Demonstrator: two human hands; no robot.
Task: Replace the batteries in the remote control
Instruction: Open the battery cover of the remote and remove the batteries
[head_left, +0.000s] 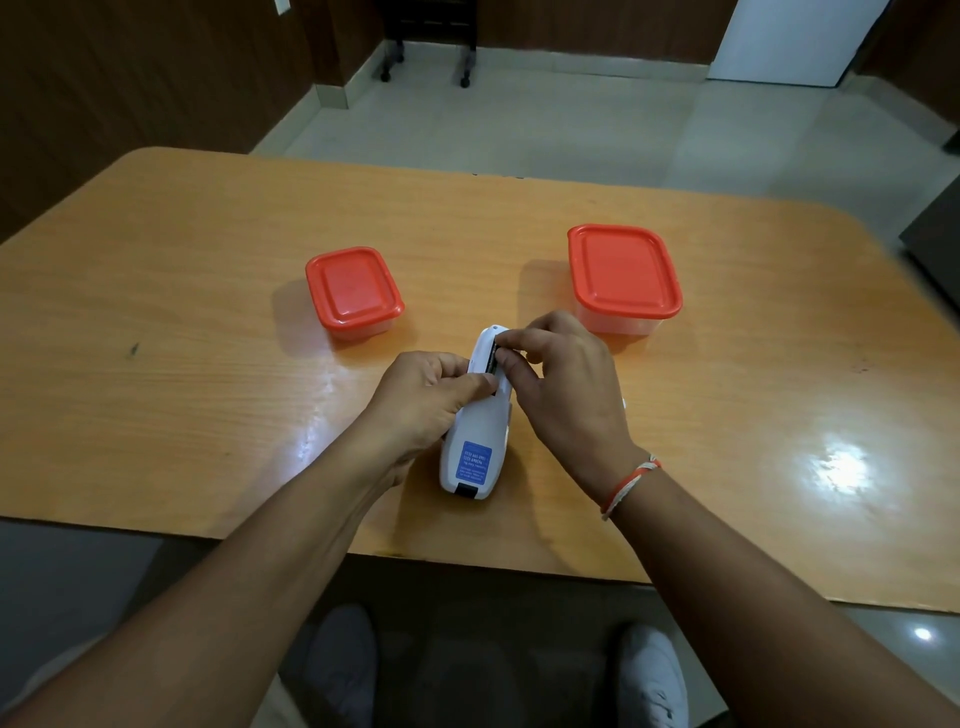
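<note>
I hold the remote (475, 431) over the middle of the table (182, 322), close to its near edge, with the back side turned up to me. It is white, and a blue label (473, 461) sits on the end that is nearer to me. My left hand (423, 397) grips the remote from the left side, the fingers curled around its body and the thumb lying across the top. My right hand (563, 379) is at the far end of the remote, where the battery space is open. There its thumb and fingertips pinch a dark battery (493, 358); I cannot tell if the battery is fully seated or partly out. A thread band (628, 486), orange and white, is around my right wrist. Two closed boxes with red lids stand farther on the table: the small box (353, 292) to the left of the remote and the big box (623, 273) to the right, well apart from each other. Below the table edge I see my two white shoes (654, 675).
</note>
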